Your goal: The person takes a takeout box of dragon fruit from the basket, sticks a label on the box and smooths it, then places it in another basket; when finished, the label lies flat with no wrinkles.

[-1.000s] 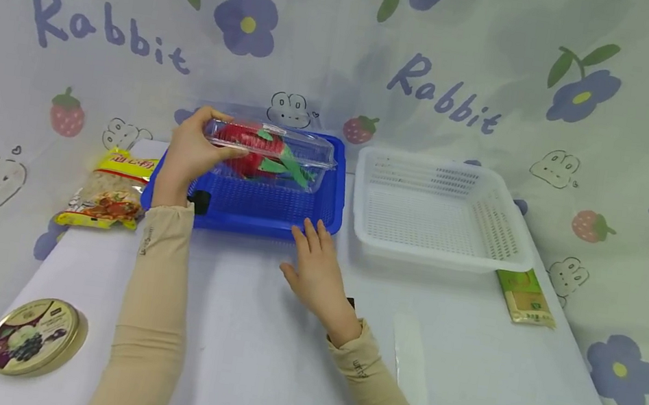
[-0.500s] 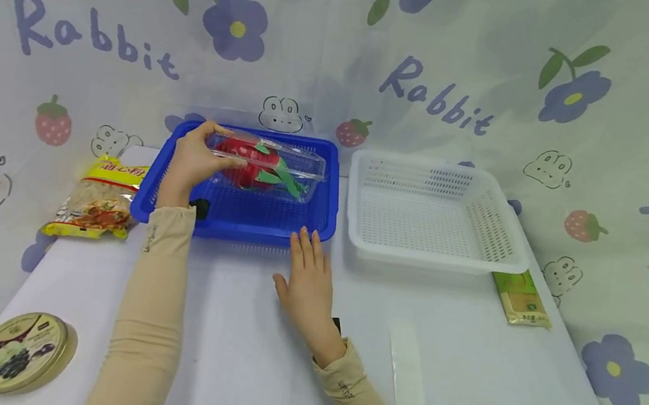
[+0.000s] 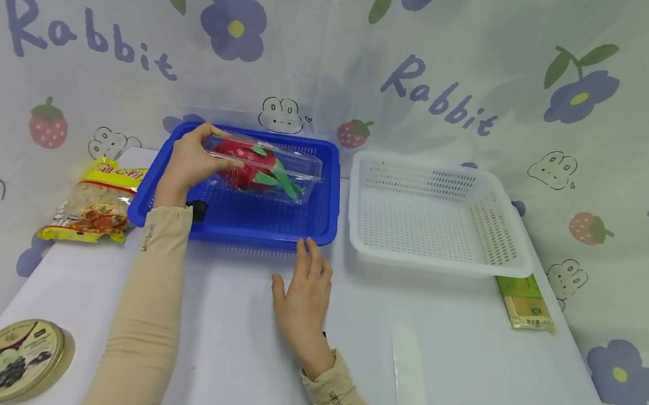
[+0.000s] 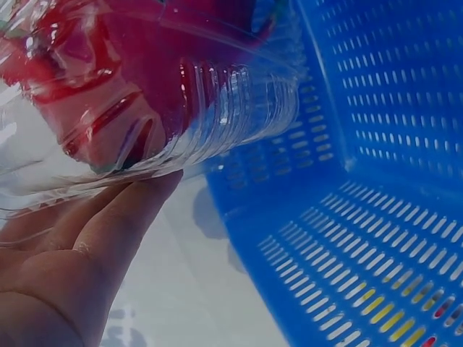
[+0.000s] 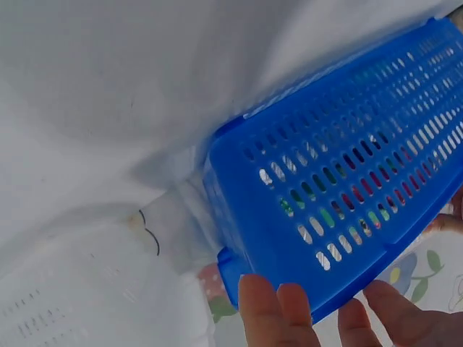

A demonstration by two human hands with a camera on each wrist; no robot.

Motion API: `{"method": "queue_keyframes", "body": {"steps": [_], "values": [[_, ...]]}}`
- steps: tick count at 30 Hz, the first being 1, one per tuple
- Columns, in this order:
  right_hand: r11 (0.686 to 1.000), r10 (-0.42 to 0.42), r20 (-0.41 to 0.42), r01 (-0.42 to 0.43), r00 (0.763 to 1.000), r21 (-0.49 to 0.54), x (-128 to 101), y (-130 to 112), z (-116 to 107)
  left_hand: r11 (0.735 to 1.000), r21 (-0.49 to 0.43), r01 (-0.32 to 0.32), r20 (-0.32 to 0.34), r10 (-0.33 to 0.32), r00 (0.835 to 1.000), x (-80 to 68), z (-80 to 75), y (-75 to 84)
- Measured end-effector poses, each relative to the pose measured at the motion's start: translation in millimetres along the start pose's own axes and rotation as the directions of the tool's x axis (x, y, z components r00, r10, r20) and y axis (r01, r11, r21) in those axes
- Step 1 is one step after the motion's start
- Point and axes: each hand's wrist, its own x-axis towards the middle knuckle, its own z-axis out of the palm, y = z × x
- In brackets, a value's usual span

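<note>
Blue basket [image 3: 322, 216], white basket [image 3: 505, 248], one clamshell [image 3: 298, 168]

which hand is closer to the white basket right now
The right. The right hand lies flat on the table at the blue basket's front edge, left of the white basket and apart from it. The left hand is farther left, holding the clear box.

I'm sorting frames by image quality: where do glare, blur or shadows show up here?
Head view: even light, sharp, soft shadow under the blue basket. Left wrist view: glare streaks on the clear box, which the left hand grips. Right wrist view: right hand fingertips soft, cloth washed out.
</note>
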Motion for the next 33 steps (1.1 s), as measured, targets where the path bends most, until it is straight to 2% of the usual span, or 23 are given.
{"method": "queue_keyframes", "body": {"steps": [12, 18, 22, 25, 28, 33], "values": [[0.998, -0.054, -0.029, 0.053, 0.998, -0.028, -2.6, 1.5, 1.2, 0.998, -0.009, 0.054, 0.038, -0.054, 0.998, 1.4, 0.0, -16.2], [0.997, -0.077, -0.053, 0.076, 0.996, -0.020, -0.5, 3.9, 2.5, 0.996, 0.029, 0.087, 0.081, -0.090, 0.993, 0.0, -2.1, -15.7], [0.998, -0.064, -0.036, 0.064, 0.997, -0.011, 0.7, 4.3, 2.5, 0.992, 0.064, 0.111, 0.112, -0.118, 0.987, -0.2, -4.1, -11.3], [0.999, -0.036, -0.005, 0.036, 0.999, 0.000, 1.2, 3.6, 1.0, 0.986, 0.113, 0.120, 0.155, -0.136, 0.978, -0.3, -6.0, -6.5], [1.000, -0.018, 0.011, 0.018, 1.000, 0.006, 1.6, 3.2, 0.5, 0.977, 0.165, 0.133, 0.214, -0.167, 0.962, -1.2, -7.4, -3.3], [1.000, -0.011, 0.024, 0.011, 1.000, 0.018, 2.2, 3.1, 1.9, 0.964, 0.226, 0.141, 0.284, -0.203, 0.937, -4.9, -9.7, -6.1]]}}
